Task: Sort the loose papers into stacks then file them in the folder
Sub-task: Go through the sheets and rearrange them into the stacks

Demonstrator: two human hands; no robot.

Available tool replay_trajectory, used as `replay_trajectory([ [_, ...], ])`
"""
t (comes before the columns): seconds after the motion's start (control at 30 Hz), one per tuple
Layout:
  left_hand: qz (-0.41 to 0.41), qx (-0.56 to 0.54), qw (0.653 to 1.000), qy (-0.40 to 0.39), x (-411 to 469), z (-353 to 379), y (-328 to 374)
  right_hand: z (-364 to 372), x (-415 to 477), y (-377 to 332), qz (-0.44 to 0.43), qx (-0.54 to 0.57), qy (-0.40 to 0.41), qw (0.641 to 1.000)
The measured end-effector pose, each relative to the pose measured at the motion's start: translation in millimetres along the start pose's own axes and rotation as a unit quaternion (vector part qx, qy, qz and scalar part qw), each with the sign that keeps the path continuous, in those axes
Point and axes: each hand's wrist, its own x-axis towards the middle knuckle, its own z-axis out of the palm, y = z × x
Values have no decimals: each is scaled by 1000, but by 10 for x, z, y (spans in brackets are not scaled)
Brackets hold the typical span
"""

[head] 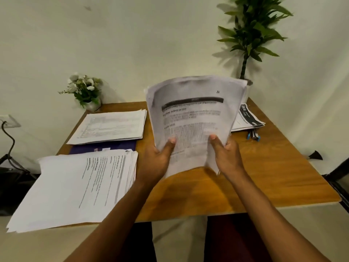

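Observation:
A thick bundle of printed papers (194, 118) stands nearly upright above the middle of the wooden table (273, 167). My left hand (158, 159) grips its lower left edge, thumb on the front page. My right hand (226, 156) grips the lower right edge the same way. A stack of papers (71, 188) lies at the near left, overhanging the table edge. Another stack (111, 125) lies at the far left. A dark blue folder (102, 147) shows between those two stacks, mostly covered. A third stack (247, 120) lies at the far right, partly hidden behind the held bundle.
A small pot of white flowers (85, 91) stands at the table's far left corner. A tall green plant (251, 35) rises behind the far right corner. A stapler or clip item with blue parts (254, 135) lies by the right stack. A cable (9, 140) hangs at the left wall.

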Motion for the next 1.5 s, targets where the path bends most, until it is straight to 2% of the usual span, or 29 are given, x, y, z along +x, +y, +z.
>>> replay_trajectory([
  [0.17, -5, -44, 999, 0, -105, 67, -161, -13, -141, 214, 64, -31, -14, 997],
  [0.27, -21, -71, 996, 42, -81, 75, -157, -96, -159, 190, 85, -11, 6, 996],
  [0.3, -36, -89, 993, 68, -69, 73, -167, -118, -164, 206, 96, 21, 22, 995],
  [0.37, -72, -143, 983, 90, -82, 104, -168, -122, -167, 243, 117, 170, 28, 978],
  [0.43, -103, -237, 964, 58, -127, 221, -160, -34, -188, 229, 117, 317, -29, 941],
  [0.5, -134, -300, 944, 11, -185, 363, -141, 82, -187, 175, 104, 350, -78, 928],
  [0.63, -128, -328, 936, -22, -154, 252, -139, 62, -118, 50, 115, 304, -61, 944],
  [0.73, -129, -306, 943, 31, 88, -284, -43, -187, -72, -24, 97, 229, -56, 967],
  [0.8, -110, -215, 970, 27, 279, -658, 46, -336, -27, -67, 88, 190, -56, 976],
  [0.87, -92, -121, 988, -21, 413, -913, 126, -438, 34, -123, 80, 134, -37, 987],
  [0.97, -51, 4, 993, -104, 450, -948, 254, -489, 87, -218, 60, 43, -40, 996],
  [1.03, -15, 56, 992, -108, 432, -836, 279, -464, 101, -270, 57, -14, -55, 997],
  [1.1, 13, 58, 995, -80, 402, -703, 266, -440, 120, -314, 55, -44, -53, 996],
  [1.27, 71, 3, 997, 6, 306, -574, 266, -497, 127, -403, 27, -37, -30, 998],
  [1.43, -6, 5, 1000, 22, 56, -425, -45, -446, 1, -116, 52, -49, -31, 997],
  [1.5, -12, 1, 999, 32, 32, -412, -73, -446, -31, -89, 52, -42, -28, 997],
])
